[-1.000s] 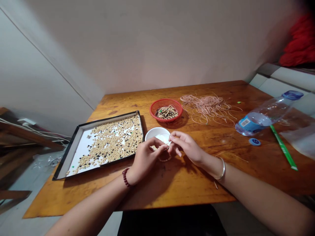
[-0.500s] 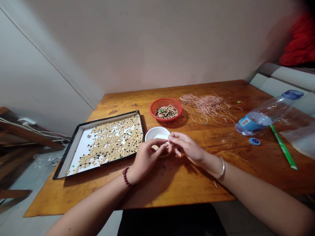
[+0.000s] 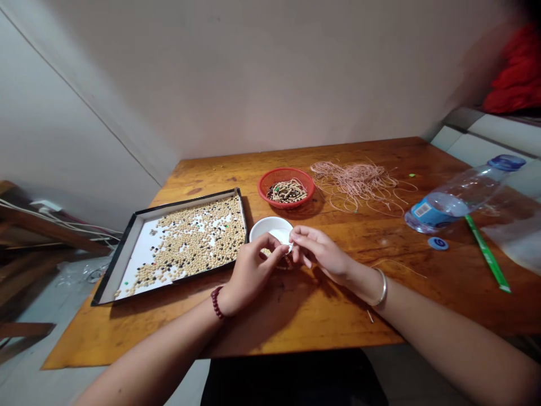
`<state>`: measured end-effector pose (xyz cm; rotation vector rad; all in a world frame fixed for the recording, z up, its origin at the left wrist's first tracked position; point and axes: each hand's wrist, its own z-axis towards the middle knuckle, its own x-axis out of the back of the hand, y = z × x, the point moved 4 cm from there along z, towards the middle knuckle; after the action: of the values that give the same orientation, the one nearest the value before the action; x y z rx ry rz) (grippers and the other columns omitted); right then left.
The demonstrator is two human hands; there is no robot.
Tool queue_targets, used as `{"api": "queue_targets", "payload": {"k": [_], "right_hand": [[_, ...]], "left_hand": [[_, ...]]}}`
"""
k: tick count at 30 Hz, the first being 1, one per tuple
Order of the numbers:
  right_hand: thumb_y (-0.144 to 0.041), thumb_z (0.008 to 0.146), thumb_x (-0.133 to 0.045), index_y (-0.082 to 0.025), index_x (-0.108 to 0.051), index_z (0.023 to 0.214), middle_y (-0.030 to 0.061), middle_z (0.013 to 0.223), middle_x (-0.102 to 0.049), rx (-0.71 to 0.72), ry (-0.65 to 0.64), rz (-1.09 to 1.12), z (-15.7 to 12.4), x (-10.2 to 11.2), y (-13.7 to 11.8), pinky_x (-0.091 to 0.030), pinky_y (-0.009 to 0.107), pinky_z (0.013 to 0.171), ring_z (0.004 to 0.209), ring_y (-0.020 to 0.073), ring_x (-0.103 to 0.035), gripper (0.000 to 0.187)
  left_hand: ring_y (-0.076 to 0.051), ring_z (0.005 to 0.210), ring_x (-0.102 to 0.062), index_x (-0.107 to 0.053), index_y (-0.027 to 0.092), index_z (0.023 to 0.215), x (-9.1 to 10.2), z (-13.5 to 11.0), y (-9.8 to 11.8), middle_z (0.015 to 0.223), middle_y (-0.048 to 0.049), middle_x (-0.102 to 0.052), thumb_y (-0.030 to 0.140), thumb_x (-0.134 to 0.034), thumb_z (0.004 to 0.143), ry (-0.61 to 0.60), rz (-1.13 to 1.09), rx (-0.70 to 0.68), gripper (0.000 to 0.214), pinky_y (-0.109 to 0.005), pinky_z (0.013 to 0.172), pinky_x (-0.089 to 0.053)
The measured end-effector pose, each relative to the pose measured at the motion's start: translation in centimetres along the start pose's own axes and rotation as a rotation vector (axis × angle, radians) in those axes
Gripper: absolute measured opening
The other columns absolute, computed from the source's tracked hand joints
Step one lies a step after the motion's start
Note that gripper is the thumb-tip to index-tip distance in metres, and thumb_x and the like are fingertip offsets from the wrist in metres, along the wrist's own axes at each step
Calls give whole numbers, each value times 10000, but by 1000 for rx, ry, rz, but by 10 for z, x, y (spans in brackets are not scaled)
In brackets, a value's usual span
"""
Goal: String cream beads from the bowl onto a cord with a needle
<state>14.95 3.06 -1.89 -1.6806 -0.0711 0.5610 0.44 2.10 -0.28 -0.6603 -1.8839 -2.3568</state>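
Both hands meet just in front of a small white bowl, thumbs against forefingers, the left hand and the right hand pinching at a beaded strand between them. The strand shows only in part, below the fingertips and over the desk; the whitish bit at the fingertips is too small to make out. A bracelet of dark red beads circles the left wrist, a silver bangle the right.

Beside the left hand lies a black-edged tray, tilted across the desk and spread with tan beads, some dark ones and a few green among them. Behind the bowl, a red basket holds more beaded strands, and to its right sits a loose tangle of pinkish cord. Farther right stand a clear bottle with a blue label, a blue cap near its base, and a green strip
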Motion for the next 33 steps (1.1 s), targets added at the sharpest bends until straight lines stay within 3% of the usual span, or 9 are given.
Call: {"api": "queue_targets", "payload": {"k": [7, 20, 28, 33], "right_hand": [[-470, 822, -596, -182, -506, 790, -51, 529, -556, 6, 8, -29, -1, -2, -2, -262, 185, 392, 398, 55, -398, 303], [-570, 804, -587, -191, -472, 774, -81, 504, -427, 119, 54, -132, 0, 0, -5, -314, 213, 448, 436, 73, -375, 397], [-551, 829, -574, -189, -469, 787, -84, 501, -409, 87, 11, -111, -2, -3, -3, -267, 211, 438, 432, 68, -351, 379], [-528, 835, -585, -192, -462, 791, -89, 494, -406, 74, -32, -63, -2, -4, -1, -270, 207, 427, 424, 63, -332, 361]], "left_hand": [[-109, 662, -657, -640, 167, 850, 1, 0, 0, 794, -18, -689, 332, -661, 825, 37, -25, -40, 168, -177, 562, -529], [-162, 845, -697, -711, 189, 1023, -1, 1, 0, 971, -60, -737, 307, -625, 854, -81, -12, 2, 224, -235, 718, -578], [-146, 789, -675, -720, 184, 941, 1, 2, 6, 906, -43, -736, 304, -625, 855, -68, 33, -18, 176, -223, 709, -538], [-124, 704, -622, -661, 146, 811, -1, 1, 3, 787, -36, -686, 325, -593, 872, -87, 18, 8, 202, -197, 624, -495]]}}
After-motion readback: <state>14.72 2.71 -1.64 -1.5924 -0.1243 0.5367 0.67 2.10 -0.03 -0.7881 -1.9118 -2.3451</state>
